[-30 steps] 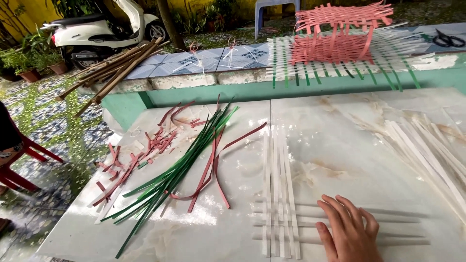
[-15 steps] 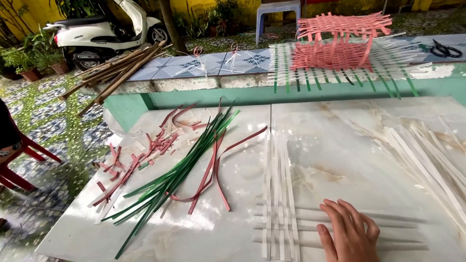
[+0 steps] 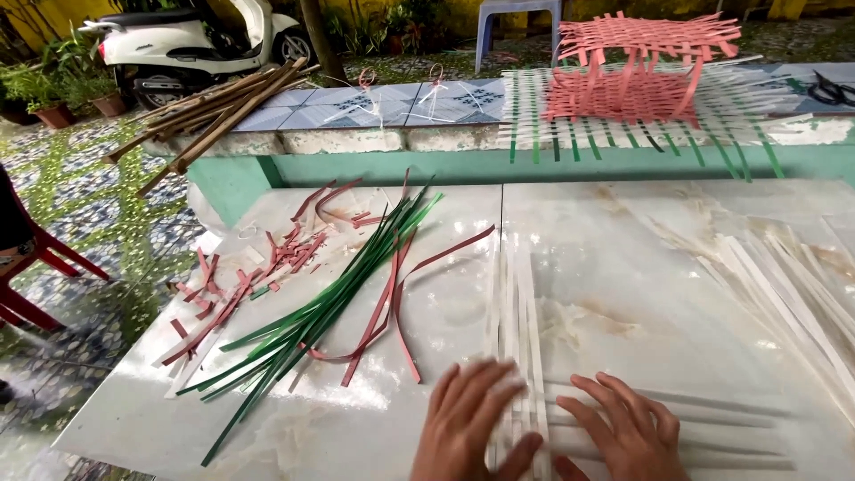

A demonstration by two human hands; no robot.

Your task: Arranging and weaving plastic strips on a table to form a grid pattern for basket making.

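Observation:
My left hand [image 3: 470, 426] and my right hand [image 3: 623, 433] lie flat, fingers spread, on a small weave of white strips [image 3: 517, 312] at the near edge of a pale marble slab [image 3: 623, 240]. Vertical white strips run away from me between the hands; horizontal ones [image 3: 712, 436] stretch out to the right under my right hand. Neither hand grips anything. A bundle of green strips [image 3: 329, 307] lies diagonally to the left, mixed with long red strips [image 3: 396, 294].
Short red offcuts [image 3: 240, 285] litter the slab's left part. More white strips [image 3: 802, 285] lie at the right. Behind, a tiled ledge carries a half-woven red basket [image 3: 637, 67], scissors [image 3: 833, 89] and bamboo sticks [image 3: 214, 107]. A scooter [image 3: 187, 44] stands beyond.
My left hand has come into view and settled on the vertical white strips beside my right hand. The view has shifted slightly.

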